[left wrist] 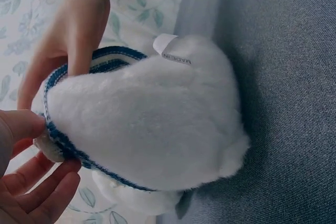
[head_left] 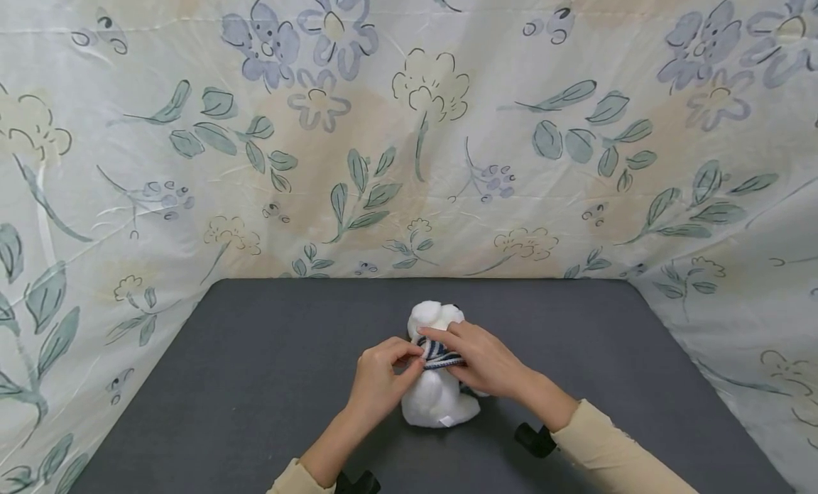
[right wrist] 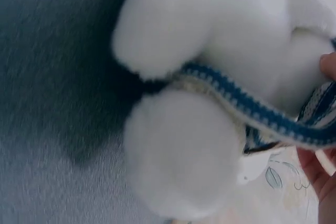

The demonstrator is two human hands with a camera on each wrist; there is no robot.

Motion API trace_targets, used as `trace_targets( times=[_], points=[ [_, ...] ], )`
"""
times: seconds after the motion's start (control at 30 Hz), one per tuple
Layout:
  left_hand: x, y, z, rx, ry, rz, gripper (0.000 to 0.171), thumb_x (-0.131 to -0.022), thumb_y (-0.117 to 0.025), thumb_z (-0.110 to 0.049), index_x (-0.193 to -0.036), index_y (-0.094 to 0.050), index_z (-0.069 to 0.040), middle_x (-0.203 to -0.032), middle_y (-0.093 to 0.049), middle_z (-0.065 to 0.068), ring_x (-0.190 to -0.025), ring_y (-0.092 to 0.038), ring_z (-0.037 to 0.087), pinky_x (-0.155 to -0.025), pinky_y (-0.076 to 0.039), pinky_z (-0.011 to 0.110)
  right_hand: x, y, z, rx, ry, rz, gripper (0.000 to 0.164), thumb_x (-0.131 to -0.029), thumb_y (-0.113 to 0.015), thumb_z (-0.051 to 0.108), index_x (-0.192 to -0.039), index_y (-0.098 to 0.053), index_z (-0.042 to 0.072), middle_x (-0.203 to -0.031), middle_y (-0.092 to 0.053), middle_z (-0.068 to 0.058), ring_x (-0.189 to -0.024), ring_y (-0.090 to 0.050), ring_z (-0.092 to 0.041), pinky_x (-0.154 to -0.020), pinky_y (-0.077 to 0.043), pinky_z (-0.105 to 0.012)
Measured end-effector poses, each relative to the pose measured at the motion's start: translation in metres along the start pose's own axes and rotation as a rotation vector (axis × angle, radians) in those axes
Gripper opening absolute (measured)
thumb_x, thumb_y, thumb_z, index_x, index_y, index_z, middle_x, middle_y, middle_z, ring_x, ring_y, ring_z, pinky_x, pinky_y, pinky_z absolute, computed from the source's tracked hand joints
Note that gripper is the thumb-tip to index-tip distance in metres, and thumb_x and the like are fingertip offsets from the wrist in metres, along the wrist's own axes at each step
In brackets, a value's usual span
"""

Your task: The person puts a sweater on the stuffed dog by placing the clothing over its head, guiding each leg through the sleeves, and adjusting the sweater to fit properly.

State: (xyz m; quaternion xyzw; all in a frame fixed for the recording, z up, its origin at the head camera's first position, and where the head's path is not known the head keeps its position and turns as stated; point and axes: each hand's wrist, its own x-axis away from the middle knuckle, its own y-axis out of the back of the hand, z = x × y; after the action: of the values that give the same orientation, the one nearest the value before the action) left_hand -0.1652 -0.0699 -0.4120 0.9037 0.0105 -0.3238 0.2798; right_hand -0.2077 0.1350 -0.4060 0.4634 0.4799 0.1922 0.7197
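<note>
A white plush toy (head_left: pixel 429 398) sits on the grey tabletop, its back turned toward me. Around its neck runs a knitted scarf (head_left: pixel 441 357) in blue and white stripes. My left hand (head_left: pixel 381 373) pinches the scarf between thumb and fingers at the left side of the neck. From the right, my right hand (head_left: pixel 488 359) grips the scarf, its fingers lying over the bands below the head. One scarf strip (right wrist: pixel 252 114) hangs down past the toy's limbs in the right wrist view. A white label (left wrist: pixel 165 43) sticks out from the plush in the left wrist view.
The dark grey tabletop (head_left: pixel 268 366) stretches around the toy to both sides. Behind it hangs a floral cloth (head_left: pixel 371 125), which also borders the sides. A black wrist device (head_left: pixel 535 441) sits under the right forearm, another (head_left: pixel 359 483) by the left.
</note>
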Motion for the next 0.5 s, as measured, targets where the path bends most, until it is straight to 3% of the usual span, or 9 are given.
trace_targets(
  times=[0.17,0.33,0.5],
  points=[
    [-0.0005,0.0013,-0.0009,0.005,0.002,0.011,0.009,-0.077,-0.071,-0.006,-0.081,-0.072,-0.015,-0.078,-0.065,-0.007,-0.069,-0.061,0.001,-0.061,-0.052,0.020,0.0008,0.0003,-0.0031,0.030,0.076,-0.012,0.058,-0.074,-0.074,0.009,-0.126,-0.053,0.020,-0.086,-0.053,0.006,-0.066,-0.040,-0.006,-0.060,-0.035,-0.021],
    [-0.0006,0.0013,-0.0018,-0.002,0.003,0.013,0.009,-0.077,-0.071,-0.008,-0.080,-0.073,-0.015,-0.078,-0.065,-0.008,-0.068,-0.060,0.000,-0.061,-0.052,0.021,-0.0004,-0.0006,-0.0045,0.021,0.041,-0.035,0.043,-0.072,-0.076,0.010,-0.110,-0.056,0.016,-0.084,-0.053,0.007,-0.071,-0.045,-0.006,-0.066,-0.042,-0.025],
    [0.0002,0.0010,-0.0016,-0.007,0.008,0.021,0.008,-0.077,-0.072,-0.009,-0.081,-0.073,-0.016,-0.078,-0.065,-0.009,-0.068,-0.061,0.001,-0.061,-0.052,0.024,-0.0006,-0.0019,-0.0042,0.031,0.004,-0.068,0.036,-0.070,-0.078,0.012,-0.100,-0.057,0.015,-0.079,-0.053,0.006,-0.070,-0.046,-0.006,-0.065,-0.043,-0.026]
  ],
)
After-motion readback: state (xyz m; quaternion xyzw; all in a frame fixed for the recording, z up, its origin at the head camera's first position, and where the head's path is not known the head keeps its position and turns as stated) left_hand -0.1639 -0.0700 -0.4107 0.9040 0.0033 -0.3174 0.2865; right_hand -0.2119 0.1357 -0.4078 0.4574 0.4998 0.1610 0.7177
